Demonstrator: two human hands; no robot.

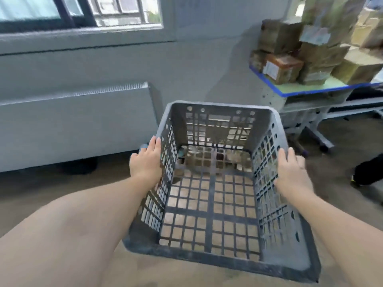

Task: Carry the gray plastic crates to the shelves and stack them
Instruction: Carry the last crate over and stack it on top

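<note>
No readable text, brand, number or sign anywhere. White paper labels on 2 of the brown boxes stacked on the counter, at the upper right: print on both too blurred to make out. No marking legible on the gray crate.
</note>
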